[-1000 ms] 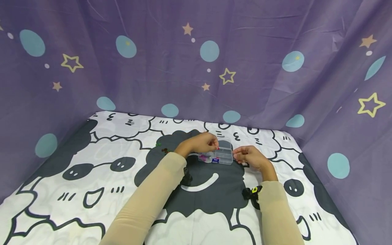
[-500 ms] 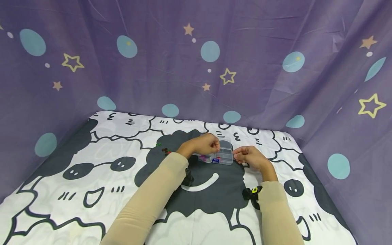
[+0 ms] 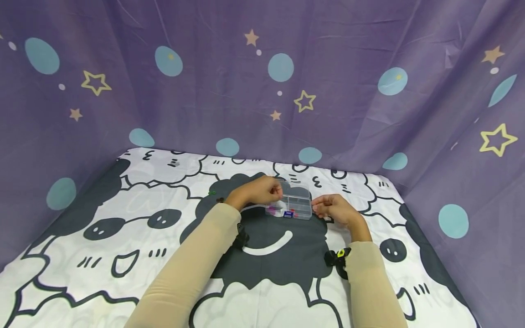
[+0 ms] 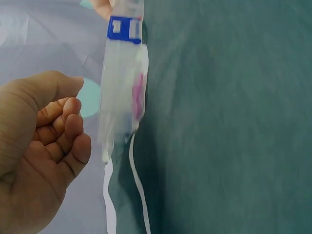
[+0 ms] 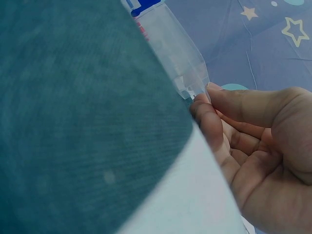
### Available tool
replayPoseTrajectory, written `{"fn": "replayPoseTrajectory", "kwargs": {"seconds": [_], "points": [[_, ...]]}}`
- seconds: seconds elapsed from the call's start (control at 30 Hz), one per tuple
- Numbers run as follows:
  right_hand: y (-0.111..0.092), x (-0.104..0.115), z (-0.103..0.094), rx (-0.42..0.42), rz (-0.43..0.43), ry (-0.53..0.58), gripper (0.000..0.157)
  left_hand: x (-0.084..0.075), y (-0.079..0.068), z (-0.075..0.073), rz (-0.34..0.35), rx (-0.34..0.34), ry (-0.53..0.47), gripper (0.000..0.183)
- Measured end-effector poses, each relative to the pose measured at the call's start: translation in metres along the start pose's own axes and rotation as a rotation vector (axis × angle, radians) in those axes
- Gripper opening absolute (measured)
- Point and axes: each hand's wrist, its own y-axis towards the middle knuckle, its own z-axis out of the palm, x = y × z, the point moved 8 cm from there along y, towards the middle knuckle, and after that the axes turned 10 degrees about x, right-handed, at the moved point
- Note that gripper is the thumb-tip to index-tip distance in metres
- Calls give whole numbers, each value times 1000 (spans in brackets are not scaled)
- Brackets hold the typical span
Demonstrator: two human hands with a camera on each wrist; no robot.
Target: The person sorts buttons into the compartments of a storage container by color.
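Note:
A clear plastic compartment box (image 3: 304, 203) with a blue latch (image 3: 288, 214) stands on the dark patch of the printed cloth, its lid raised at the back. Pink and purple pieces (image 3: 271, 210) lie in its left part, and small red pieces (image 3: 293, 211) show near the front. My left hand (image 3: 262, 189) hovers over the box's left side. The left wrist view shows its fingers loosely curled, thumb apart, nothing between them, beside the box wall (image 4: 114, 83). At the box's right end, my right hand (image 3: 336, 210) pinches the corner between thumb and forefinger.
Left of the box lie a small green piece (image 3: 212, 192) and a small dark piece (image 3: 220, 200), partly hidden by the left wrist. A purple star-printed curtain (image 3: 229, 91) hangs behind and at both sides of the cloth-covered surface (image 3: 262, 310).
A small red piece at my left fingertips a second ago is gone from them. That hand moved slightly right, then back left from the compartments. My right hand stayed at the corner.

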Motion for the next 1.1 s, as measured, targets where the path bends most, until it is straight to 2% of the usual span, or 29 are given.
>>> {"fn": "replayPoseTrajectory", "kwargs": {"seconds": [0.53,0.93,1.1], "points": [[1,2,0,-7,4,3,26,34,-51,-27,-136,-14,59,10],[-2,0,0,-19,7,0,27,64,-91,-37,-228,75,140,13],[0,1,1,-18,7,-2,27,74,-105,-36,-232,89,146,14]]}}
